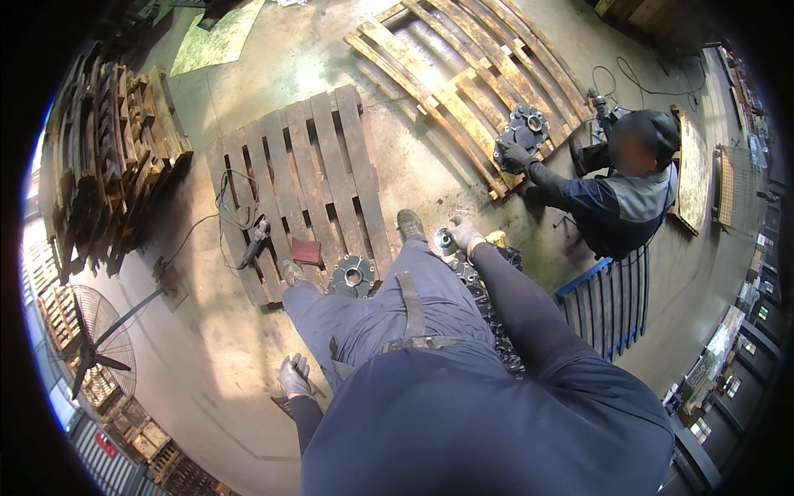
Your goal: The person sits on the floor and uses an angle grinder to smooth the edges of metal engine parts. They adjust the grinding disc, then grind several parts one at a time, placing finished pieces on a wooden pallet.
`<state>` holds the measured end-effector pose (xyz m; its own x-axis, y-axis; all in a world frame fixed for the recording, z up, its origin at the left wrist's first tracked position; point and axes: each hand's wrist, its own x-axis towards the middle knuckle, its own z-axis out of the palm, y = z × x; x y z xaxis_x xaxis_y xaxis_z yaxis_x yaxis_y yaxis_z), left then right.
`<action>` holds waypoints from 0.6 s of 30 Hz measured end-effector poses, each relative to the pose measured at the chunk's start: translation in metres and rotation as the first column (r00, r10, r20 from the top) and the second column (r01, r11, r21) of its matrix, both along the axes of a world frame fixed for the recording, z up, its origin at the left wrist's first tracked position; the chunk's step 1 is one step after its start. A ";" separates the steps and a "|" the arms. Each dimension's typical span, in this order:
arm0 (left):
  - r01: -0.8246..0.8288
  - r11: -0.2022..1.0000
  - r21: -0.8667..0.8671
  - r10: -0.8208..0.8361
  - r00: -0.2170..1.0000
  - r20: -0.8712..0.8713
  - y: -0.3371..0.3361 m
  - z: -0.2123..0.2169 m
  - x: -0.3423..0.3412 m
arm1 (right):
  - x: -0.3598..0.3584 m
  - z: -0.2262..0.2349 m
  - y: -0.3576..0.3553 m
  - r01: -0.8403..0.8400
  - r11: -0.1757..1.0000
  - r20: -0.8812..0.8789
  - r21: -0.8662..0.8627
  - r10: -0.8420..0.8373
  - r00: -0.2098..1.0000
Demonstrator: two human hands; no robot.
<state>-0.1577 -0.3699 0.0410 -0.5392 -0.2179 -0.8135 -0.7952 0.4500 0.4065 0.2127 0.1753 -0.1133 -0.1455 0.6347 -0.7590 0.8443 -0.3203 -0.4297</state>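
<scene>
My right hand (468,235), in a grey glove, is at a small round shiny metal part (445,241) right of my knees. Its fingers curl onto the edge of that part, which sits at the top of a pile of dark metal castings (488,302). My left hand (294,375), also gloved, hangs low beside my left thigh with fingers apart and nothing in it. A dark round flanged casting (351,276) with a central hole rests between my legs at the pallet's near edge.
A slatted pallet (318,161) carries an angle grinder (260,233) with its cord and a reddish block (306,252). On the right, a co-worker (633,190) handles another casting (526,132) on a lighter pallet (463,91). Stacked pallets (107,157) and a fan (91,347) stand left.
</scene>
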 end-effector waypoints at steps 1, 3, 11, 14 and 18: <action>-0.002 1.000 0.001 0.002 1.000 -0.003 0.000 0.002 -0.001 | 0.000 0.000 0.000 0.006 1.000 0.000 0.003 -0.006 1.000; -0.005 1.000 0.005 0.005 1.000 -0.010 0.003 0.007 -0.001 | -0.001 -0.002 0.000 0.000 0.999 -0.032 -0.036 -0.002 0.999; -0.018 0.999 -0.041 0.019 1.000 0.010 0.014 0.009 0.006 | 0.017 -0.020 0.004 -0.009 0.999 0.001 0.048 0.009 1.000; -0.030 0.999 -0.038 0.030 1.000 0.009 0.010 0.008 0.007 | 0.009 -0.006 0.008 -0.022 0.999 0.021 0.032 0.021 1.000; 0.020 0.998 -0.053 -0.020 1.000 0.000 0.027 0.025 0.011 | 0.000 0.026 0.011 -0.010 1.000 0.036 0.014 0.010 0.999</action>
